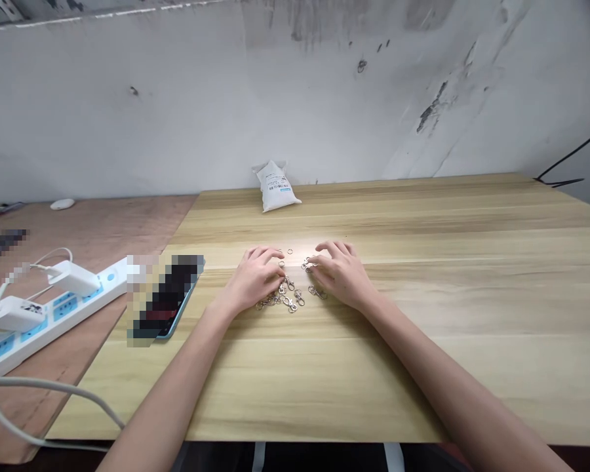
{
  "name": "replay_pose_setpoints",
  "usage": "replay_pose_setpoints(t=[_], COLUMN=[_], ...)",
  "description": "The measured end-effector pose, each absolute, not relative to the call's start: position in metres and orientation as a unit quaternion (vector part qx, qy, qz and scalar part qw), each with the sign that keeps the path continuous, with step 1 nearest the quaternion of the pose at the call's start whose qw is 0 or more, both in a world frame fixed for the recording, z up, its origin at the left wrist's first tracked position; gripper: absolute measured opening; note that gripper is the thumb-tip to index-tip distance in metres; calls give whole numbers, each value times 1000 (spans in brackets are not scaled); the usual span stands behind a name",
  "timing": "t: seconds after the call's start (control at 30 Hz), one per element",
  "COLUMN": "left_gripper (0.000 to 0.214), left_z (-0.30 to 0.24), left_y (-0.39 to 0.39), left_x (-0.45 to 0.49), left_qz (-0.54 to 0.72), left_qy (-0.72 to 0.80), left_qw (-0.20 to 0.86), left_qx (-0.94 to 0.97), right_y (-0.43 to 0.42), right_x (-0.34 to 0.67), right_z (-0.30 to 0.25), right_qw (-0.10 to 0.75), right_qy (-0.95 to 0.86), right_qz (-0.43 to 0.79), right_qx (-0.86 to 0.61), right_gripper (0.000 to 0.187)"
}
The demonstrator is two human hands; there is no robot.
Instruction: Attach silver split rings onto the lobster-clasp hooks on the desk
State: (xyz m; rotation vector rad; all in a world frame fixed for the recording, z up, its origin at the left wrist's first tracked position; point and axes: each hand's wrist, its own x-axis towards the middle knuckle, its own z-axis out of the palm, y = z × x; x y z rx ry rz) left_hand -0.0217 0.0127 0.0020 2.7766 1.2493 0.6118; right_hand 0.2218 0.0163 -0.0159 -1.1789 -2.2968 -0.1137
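Small silver swivel clasps and metal rings lie in a loose cluster on the wooden table, between and under my hands. My left hand rests palm down at the left of this cluster, fingers curved and apart, its fingertips close to a ring. On the other side, my right hand is also palm down with bent, spread fingers. Its fingertips are at a few metal pieces, and another clasp lies just below its thumb side. A single ring sits beyond, between the two hands. Neither hand visibly grips anything.
A white plastic packet with a label stands at the table's back, by the wall. A phone, partly blurred, lies left of my left arm. Further left, a power strip with chargers and white cables runs along a brown surface.
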Motion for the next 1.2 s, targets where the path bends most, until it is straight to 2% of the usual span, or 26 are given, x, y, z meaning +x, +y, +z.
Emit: replay_pose_setpoints(t=[0.2, 0.37, 0.5, 0.6, 0.83, 1.0, 1.2], left_gripper=[10, 8, 8, 5, 8, 7, 9], left_z=[3, 10, 16, 18, 12, 10, 11], left_y=[12, 5, 1, -1, -3, -6, -6], left_x=[-17, -8, -4, -3, 8, 15, 12], left_qz=[247, 315, 348, 367, 398, 427, 428], left_qy=[392, 376, 391, 423, 457, 460, 474], left_qw=[31, 119, 206, 266, 399, 397, 339], left_qx=[886, 863, 827, 785, 688, 670, 691], right_y=[9, 3, 4, 2, -13, -17, -11], right_x=[214, 206, 206, 205, 189, 183, 190], right_z=[-11, -12, -14, -11, -2, -2, -5], right_qw=[317, 332, 355, 361, 335, 287, 300], right_qy=[-858, -868, -859, -856, -821, -843, -861], right_qz=[24, 94, 101, 65, -121, -99, -68], right_qx=[-403, -358, -356, -365, -446, -443, -405], right_gripper=[18, 21, 18, 18, 16, 26, 24])
